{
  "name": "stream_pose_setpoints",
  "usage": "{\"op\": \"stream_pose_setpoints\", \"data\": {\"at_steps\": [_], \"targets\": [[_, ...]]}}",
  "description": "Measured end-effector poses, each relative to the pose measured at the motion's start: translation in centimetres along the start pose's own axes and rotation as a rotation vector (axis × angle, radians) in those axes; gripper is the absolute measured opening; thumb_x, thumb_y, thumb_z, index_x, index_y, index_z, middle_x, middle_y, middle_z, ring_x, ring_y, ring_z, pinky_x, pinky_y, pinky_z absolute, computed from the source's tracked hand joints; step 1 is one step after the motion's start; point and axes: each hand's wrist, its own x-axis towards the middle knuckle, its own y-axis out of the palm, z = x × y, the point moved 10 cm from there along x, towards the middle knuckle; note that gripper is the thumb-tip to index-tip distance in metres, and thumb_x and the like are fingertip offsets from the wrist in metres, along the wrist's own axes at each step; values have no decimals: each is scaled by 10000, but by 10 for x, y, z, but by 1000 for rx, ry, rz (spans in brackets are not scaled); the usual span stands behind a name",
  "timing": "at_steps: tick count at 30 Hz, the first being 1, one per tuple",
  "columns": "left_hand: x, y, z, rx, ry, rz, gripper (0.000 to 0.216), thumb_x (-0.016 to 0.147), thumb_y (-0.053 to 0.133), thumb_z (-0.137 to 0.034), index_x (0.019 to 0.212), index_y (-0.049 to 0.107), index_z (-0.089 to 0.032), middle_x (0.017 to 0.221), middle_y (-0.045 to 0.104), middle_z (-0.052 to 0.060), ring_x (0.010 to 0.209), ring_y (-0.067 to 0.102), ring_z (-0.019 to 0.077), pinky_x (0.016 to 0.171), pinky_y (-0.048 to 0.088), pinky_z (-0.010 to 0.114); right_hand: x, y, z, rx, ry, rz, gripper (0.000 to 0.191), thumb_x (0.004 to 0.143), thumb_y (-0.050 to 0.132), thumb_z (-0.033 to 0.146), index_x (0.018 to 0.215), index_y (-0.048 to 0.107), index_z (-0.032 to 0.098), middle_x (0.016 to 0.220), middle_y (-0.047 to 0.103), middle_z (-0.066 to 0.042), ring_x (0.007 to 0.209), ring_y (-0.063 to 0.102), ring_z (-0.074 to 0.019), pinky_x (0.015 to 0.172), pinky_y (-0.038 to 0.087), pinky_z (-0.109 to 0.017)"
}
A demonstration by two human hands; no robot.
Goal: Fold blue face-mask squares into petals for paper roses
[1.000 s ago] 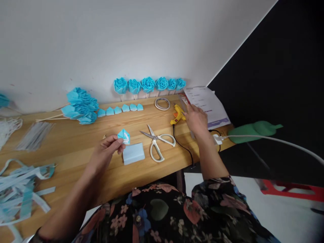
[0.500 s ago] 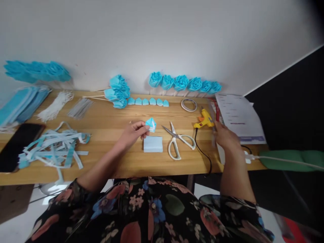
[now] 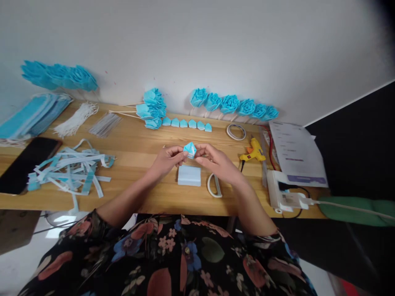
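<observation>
My left hand [image 3: 168,161] pinches a small folded blue fabric petal [image 3: 190,149] with a white strip along its lower side. At the petal's right edge are the curled fingers of my right hand [image 3: 217,163], closed on it. A stack of light blue fabric pieces [image 3: 189,176] lies on the wood just below. My right forearm and hand cover most of the scissors, leaving one white handle loop [image 3: 213,191] in sight. Several similar folded petals [image 3: 184,123] stand in a row behind my hands.
Blue fabric roses [image 3: 229,104] line the wall, with more bunched roses [image 3: 152,109] left of them. A yellow glue gun [image 3: 254,151], tape roll [image 3: 236,132], paper sheet [image 3: 298,154] and power strip [image 3: 274,191] are at right. Cut strips [image 3: 69,170] and a phone [image 3: 27,166] lie left.
My right hand has come from the far right, near the glue gun and paper, to the folded petal, where it joins my left hand. The view has shifted slightly.
</observation>
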Motion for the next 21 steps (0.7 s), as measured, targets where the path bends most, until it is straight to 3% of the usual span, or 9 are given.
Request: {"op": "stream_pose_setpoints", "data": {"at_steps": [4, 8, 17, 21], "targets": [[0, -1, 2, -1, 7, -17, 393, 747, 730, -531, 687, 601, -165, 623, 570, -15, 557, 470, 92, 564, 403, 240, 19, 7, -9, 17, 22, -43, 291, 843, 659, 479, 912, 595, 204, 801, 622, 15, 717, 548, -132, 663, 422, -256], [0, -6, 5, 19, 2, -70, 392, 736, 741, -525, 669, 606, -163, 613, 565, -14, 565, 462, 93, 561, 390, 235, 25, 7, -17, 71, 40, -91, 376, 803, 679, 543, 723, 549, 199, 661, 513, 41, 615, 409, -106, 581, 320, -244], [3, -7, 12, -74, -45, -42, 395, 708, 768, -529, 730, 645, -153, 643, 613, 0, 551, 483, 91, 561, 406, 243, 28, 6, -28, 214, 27, -49, 453, 849, 610, 644, 778, 642, 197, 725, 605, 5, 660, 525, -131, 639, 438, -264], [3, -3, 12, 5, -13, -9, 362, 764, 728, -511, 742, 652, -158, 643, 605, -9, 564, 486, 94, 570, 398, 241, 29, 2, -33, 266, 23, -122, 434, 786, 691, 634, 858, 652, 207, 722, 590, 22, 656, 523, -125, 637, 457, -257]]}}
